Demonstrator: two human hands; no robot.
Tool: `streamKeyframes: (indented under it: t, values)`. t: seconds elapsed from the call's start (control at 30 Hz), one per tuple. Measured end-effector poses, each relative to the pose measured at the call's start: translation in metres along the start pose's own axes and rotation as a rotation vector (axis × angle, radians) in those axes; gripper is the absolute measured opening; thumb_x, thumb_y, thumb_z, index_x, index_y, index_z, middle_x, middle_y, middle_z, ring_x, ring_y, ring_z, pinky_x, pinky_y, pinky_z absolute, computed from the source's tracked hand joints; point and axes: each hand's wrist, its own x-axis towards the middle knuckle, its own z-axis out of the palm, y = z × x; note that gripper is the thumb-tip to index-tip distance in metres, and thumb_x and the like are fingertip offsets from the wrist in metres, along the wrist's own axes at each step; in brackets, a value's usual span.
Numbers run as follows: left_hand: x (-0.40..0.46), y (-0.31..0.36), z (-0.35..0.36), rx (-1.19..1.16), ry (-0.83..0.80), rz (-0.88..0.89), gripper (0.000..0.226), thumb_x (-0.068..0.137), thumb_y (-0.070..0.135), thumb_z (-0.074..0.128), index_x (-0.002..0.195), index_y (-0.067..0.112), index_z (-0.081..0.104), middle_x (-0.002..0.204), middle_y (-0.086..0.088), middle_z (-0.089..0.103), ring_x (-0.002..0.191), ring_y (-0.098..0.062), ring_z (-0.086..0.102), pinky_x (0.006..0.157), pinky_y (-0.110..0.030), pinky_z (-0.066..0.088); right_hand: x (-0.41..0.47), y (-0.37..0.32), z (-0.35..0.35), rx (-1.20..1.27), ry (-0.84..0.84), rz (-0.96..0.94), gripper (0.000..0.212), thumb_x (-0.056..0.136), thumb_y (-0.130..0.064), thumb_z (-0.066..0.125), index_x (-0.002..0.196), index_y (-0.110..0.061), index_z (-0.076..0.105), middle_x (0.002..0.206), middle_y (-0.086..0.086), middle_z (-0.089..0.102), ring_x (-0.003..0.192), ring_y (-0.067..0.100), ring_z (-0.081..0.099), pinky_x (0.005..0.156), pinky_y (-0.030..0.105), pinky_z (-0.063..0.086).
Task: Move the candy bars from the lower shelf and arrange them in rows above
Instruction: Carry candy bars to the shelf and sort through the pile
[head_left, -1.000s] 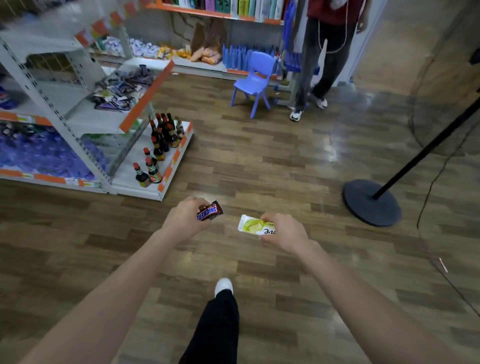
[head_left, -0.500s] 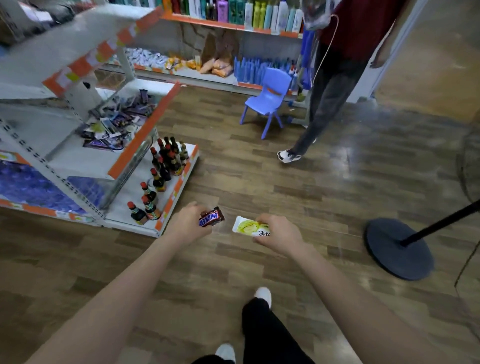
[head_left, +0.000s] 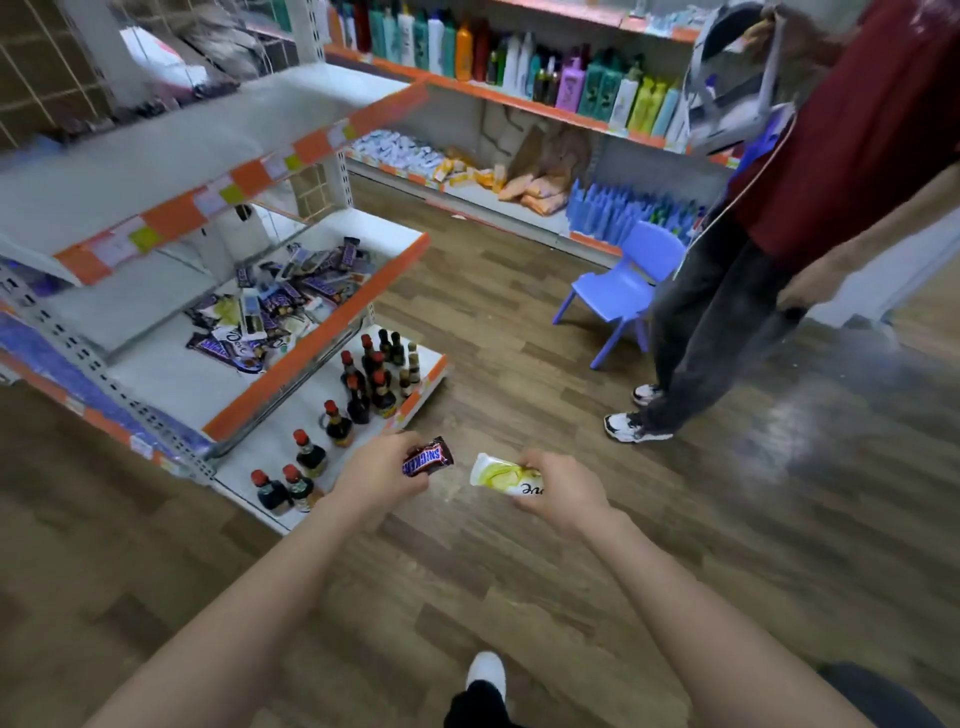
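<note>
Wooden floor (head_left: 519, 545) runs between shop shelves, and I stand a few steps away from the gondola on my left. My left hand (head_left: 382, 470) closes its grip around a brown Snickers bar (head_left: 428, 457), fingers curled on the wrapper. My right hand (head_left: 558, 486) pinches a white and yellow candy bar (head_left: 501, 474) by one end, so most of the packet sticks out free toward the other hand. Both bars are in the air over the floor, well apart from any shelf.

More candy bars lie in a loose pile (head_left: 275, 306) on the middle shelf (head_left: 317, 340), and the upper shelf (head_left: 171, 156) above it looks bare where I can see it; I judge the rows must go there.

Risks I see: the white packet is held only at its end, so it can slip if I swing the arm. Small sauce bottles (head_left: 358, 395) stand on the bottom shelf near my hands. Another person (head_left: 779, 234) stands close on the right, so I could bump them.
</note>
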Motion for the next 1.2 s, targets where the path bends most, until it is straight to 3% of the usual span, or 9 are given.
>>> streamKeyframes:
  t: [0.13, 0.4, 0.53, 0.67, 0.8, 0.9, 1.0, 1.1, 1.2]
  values:
    - [0.041, 0.003, 0.000, -0.042, 0.016, -0.073, 0.039, 0.079, 0.028, 0.063, 0.117, 0.022, 0.058, 0.103, 0.003, 0.055, 0.089, -0.013, 0.055, 0.075, -0.031, 0.050, 0.058, 0.014, -0.018, 0.007, -0.027, -0.041, 0.046, 0.080, -0.040, 0.068, 0.122, -0.026, 0.056, 0.122, -0.001, 0.061, 0.112, 0.021, 0.055, 0.082, 0.031, 0.046]
    - [0.095, -0.022, -0.006, -0.046, 0.050, -0.191, 0.035, 0.080, 0.029, 0.064, 0.114, 0.021, 0.060, 0.100, 0.001, 0.055, 0.087, -0.014, 0.052, 0.070, -0.027, 0.044, 0.152, 0.006, -0.032, -0.033, -0.115, -0.144, 0.051, 0.079, -0.044, 0.068, 0.126, -0.025, 0.055, 0.124, -0.001, 0.060, 0.113, 0.020, 0.055, 0.083, 0.031, 0.048]
    - [0.128, -0.043, -0.015, -0.071, 0.065, -0.266, 0.037, 0.080, 0.029, 0.063, 0.116, 0.022, 0.058, 0.106, -0.001, 0.055, 0.090, -0.016, 0.054, 0.076, -0.031, 0.047, 0.201, -0.011, -0.036, -0.056, -0.159, -0.192, 0.051, 0.080, -0.044, 0.068, 0.125, -0.024, 0.055, 0.122, -0.002, 0.061, 0.111, 0.020, 0.056, 0.081, 0.031, 0.049]
    - [0.176, -0.071, -0.034, -0.099, 0.101, -0.310, 0.037, 0.078, 0.029, 0.063, 0.114, 0.023, 0.060, 0.100, 0.000, 0.053, 0.089, -0.017, 0.054, 0.074, -0.034, 0.048, 0.265, -0.036, -0.048, -0.073, -0.178, -0.240, 0.044, 0.082, -0.037, 0.068, 0.121, -0.022, 0.055, 0.119, -0.002, 0.060, 0.108, 0.019, 0.055, 0.067, 0.026, 0.037]
    - [0.222, -0.105, -0.061, -0.126, 0.153, -0.359, 0.033, 0.077, 0.028, 0.066, 0.109, 0.020, 0.062, 0.101, -0.003, 0.057, 0.091, -0.021, 0.056, 0.074, -0.036, 0.047, 0.334, -0.068, -0.058, -0.090, -0.221, -0.309, 0.044, 0.082, -0.033, 0.067, 0.124, -0.026, 0.055, 0.121, -0.003, 0.060, 0.110, 0.018, 0.055, 0.065, 0.023, 0.030]
    - [0.249, -0.136, -0.080, -0.150, 0.173, -0.428, 0.035, 0.075, 0.025, 0.067, 0.110, 0.021, 0.063, 0.103, -0.003, 0.059, 0.097, -0.023, 0.057, 0.073, -0.032, 0.045, 0.385, -0.099, -0.062, -0.156, -0.253, -0.363, 0.045, 0.080, -0.037, 0.067, 0.122, -0.028, 0.054, 0.119, -0.003, 0.061, 0.108, 0.019, 0.056, 0.069, 0.028, 0.039]
    - [0.273, -0.166, -0.100, -0.132, 0.154, -0.498, 0.047, 0.078, 0.030, 0.065, 0.124, 0.020, 0.056, 0.121, -0.004, 0.055, 0.110, -0.022, 0.053, 0.085, -0.032, 0.045, 0.428, -0.134, -0.063, -0.168, -0.268, -0.408, 0.044, 0.080, -0.038, 0.067, 0.120, -0.025, 0.054, 0.113, -0.001, 0.061, 0.103, 0.021, 0.058, 0.064, 0.028, 0.039]
    - [0.290, -0.185, -0.117, -0.156, 0.156, -0.564, 0.046, 0.080, 0.033, 0.063, 0.123, 0.020, 0.055, 0.115, -0.006, 0.052, 0.101, -0.022, 0.054, 0.077, -0.032, 0.045, 0.459, -0.161, -0.057, -0.203, -0.300, -0.477, 0.044, 0.078, -0.041, 0.068, 0.116, -0.024, 0.055, 0.111, 0.000, 0.063, 0.101, 0.022, 0.058, 0.059, 0.028, 0.038]
    - [0.299, -0.198, -0.124, -0.178, 0.188, -0.621, 0.045, 0.081, 0.032, 0.064, 0.123, 0.021, 0.054, 0.118, -0.005, 0.052, 0.102, -0.023, 0.054, 0.082, -0.034, 0.047, 0.486, -0.183, -0.050, -0.231, -0.350, -0.529, 0.047, 0.078, -0.039, 0.067, 0.121, -0.024, 0.054, 0.116, 0.001, 0.062, 0.106, 0.023, 0.057, 0.074, 0.031, 0.048]
